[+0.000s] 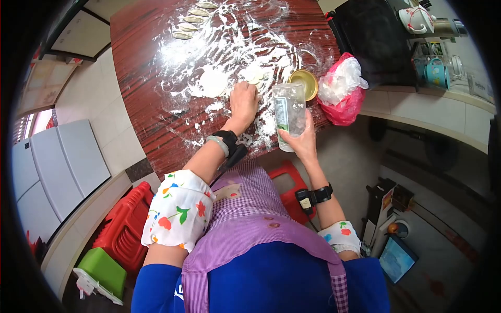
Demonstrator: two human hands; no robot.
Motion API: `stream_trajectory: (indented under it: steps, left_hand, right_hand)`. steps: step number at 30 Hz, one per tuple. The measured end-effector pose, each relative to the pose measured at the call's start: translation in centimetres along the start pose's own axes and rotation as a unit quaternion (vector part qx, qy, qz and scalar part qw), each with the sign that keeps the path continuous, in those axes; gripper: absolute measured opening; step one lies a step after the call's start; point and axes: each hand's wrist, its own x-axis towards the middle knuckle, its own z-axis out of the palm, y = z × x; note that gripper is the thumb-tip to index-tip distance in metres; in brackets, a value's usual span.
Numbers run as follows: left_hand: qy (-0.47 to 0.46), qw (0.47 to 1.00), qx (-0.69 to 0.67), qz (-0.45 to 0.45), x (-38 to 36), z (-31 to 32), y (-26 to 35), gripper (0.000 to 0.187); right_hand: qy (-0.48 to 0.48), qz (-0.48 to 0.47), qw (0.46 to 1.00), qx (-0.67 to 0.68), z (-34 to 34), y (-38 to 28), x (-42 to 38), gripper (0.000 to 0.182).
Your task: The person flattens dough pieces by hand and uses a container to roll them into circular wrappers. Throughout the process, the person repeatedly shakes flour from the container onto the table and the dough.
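Note:
My right hand (301,136) is wrapped round a clear bottle (296,107) with a pale label and white flour smears, held at the table's near right edge. My left hand (243,104) rests on the floured table, its fingers curled down; whatever they may grip is hidden beneath them. Just beyond those fingertips lies a small pale piece of dough (254,74). To their left is a flat round dough wrapper (213,82). A gold-coloured bowl (311,85) stands right behind the bottle, partly covered by it.
Several folded dumplings (190,26) lie in a row at the far side of the dark red wooden table (141,68). Pink and white plastic bags (344,94) sit at its right edge. Red stools (122,224) stand at the lower left, and another red stool (286,182) is under the table's near edge.

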Motion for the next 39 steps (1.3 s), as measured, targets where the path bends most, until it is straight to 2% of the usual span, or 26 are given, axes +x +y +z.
stream_trajectory:
  steps: [3, 5, 8, 9, 10, 12, 14, 15, 16, 18, 21, 22, 23, 24, 26, 28, 30, 33, 34, 37, 39]
  left_hand:
    - [-0.036, 0.99, -0.122, -0.058, -2.3, -1.2, -0.2, 0.019]
    - [-0.046, 0.99, -0.109, -0.082, -4.9, -3.2, -1.1, 0.018]
    - [-0.043, 0.982, -0.125, -0.138, -8.8, -5.6, -3.6, 0.018]
    - [-0.055, 0.97, -0.133, -0.196, -9.3, -7.1, -3.2, 0.012]
    - [-0.04, 0.967, -0.142, -0.208, -10.2, -7.1, -4.0, 0.013]
    - [-0.014, 0.99, -0.129, -0.061, -11.0, -7.1, -3.7, 0.013]
    - [-0.086, 0.986, -0.137, 0.043, -11.9, -6.3, -2.2, 0.013]
    - [-0.174, 0.971, -0.161, 0.012, -12.6, -5.8, -1.2, 0.012]
    - [-0.19, 0.971, -0.139, 0.051, -13.1, -4.7, -1.1, 0.011]
    - [-0.173, 0.976, -0.121, 0.043, -13.0, -3.6, -1.6, 0.009]
    - [-0.045, 0.997, -0.065, 0.019, -11.1, -4.2, -3.7, 0.008]
    - [0.011, 0.996, -0.091, -0.018, -10.3, -4.8, -4.4, 0.009]
    - [0.025, 0.995, -0.094, -0.039, -9.3, -5.5, -5.3, 0.009]
    - [0.019, 0.996, -0.069, -0.045, -8.0, -6.6, -5.9, 0.012]
    - [0.037, 0.993, -0.107, -0.028, -5.9, -6.5, -7.9, 0.011]
    - [-0.012, 0.988, -0.108, -0.112, -3.9, -7.1, -8.3, 0.011]
    - [-0.021, 0.989, -0.071, -0.13, -3.1, -7.7, -8.1, 0.012]
    - [-0.077, 0.981, -0.066, -0.165, -4.6, -7.6, -7.9, 0.014]
    - [-0.079, 0.986, -0.063, -0.134, -6.0, -7.5, -7.5, 0.016]
    - [-0.087, 0.98, -0.064, -0.167, -9.1, -7.9, -5.7, 0.015]
    - [-0.071, 0.959, -0.136, -0.239, -10.2, -7.5, -6.0, 0.016]
  right_hand:
    - [-0.008, 0.003, 1.0, 0.007, 0.6, 0.0, -0.3, 0.108]
    - [0.003, -0.068, 0.998, -0.013, 1.2, 0.2, -0.2, 0.108]
    - [-0.034, -0.092, 0.995, -0.024, 1.8, -1.5, 0.2, 0.107]
    - [-0.035, -0.101, 0.993, -0.044, 2.2, -1.8, 0.4, 0.105]
    - [-0.036, -0.1, 0.993, -0.043, 2.3, -2.2, 0.7, 0.105]
    - [-0.04, -0.119, 0.992, -0.035, 2.5, -2.7, 1.3, 0.105]
    - [-0.046, -0.114, 0.992, -0.018, 2.3, -2.7, 1.7, 0.105]
    - [-0.045, -0.107, 0.993, -0.014, 2.2, -2.7, 1.8, 0.105]
    - [-0.043, -0.101, 0.994, -0.01, 2.2, -2.8, 1.9, 0.105]
    - [-0.045, -0.096, 0.994, -0.008, 1.8, -3.2, 1.4, 0.106]
    - [-0.043, -0.087, 0.995, -0.019, 1.7, -3.1, 0.7, 0.102]
    - [-0.036, -0.076, 0.996, -0.03, 1.9, -2.6, 0.4, 0.103]
    - [-0.028, -0.064, 0.997, -0.042, 2.0, -2.4, 0.2, 0.104]
    - [-0.028, -0.064, 0.997, -0.041, 2.0, -2.4, 0.0, 0.104]
    - [-0.038, -0.059, 0.996, -0.049, 2.0, -2.4, -0.3, 0.104]
    - [-0.043, -0.052, 0.997, -0.025, 2.3, -2.4, -0.5, 0.106]
    - [-0.047, -0.047, 0.998, -0.005, 2.3, -2.1, -0.3, 0.108]
    - [-0.05, -0.064, 0.997, -0.011, 2.7, -1.8, -0.1, 0.108]
    - [-0.047, -0.078, 0.996, -0.022, 2.8, -1.6, 0.0, 0.108]
    - [-0.065, -0.079, 0.994, -0.042, 3.2, -2.4, 0.0, 0.108]
    - [-0.086, -0.067, 0.993, -0.051, 3.4, -3.7, 0.3, 0.107]
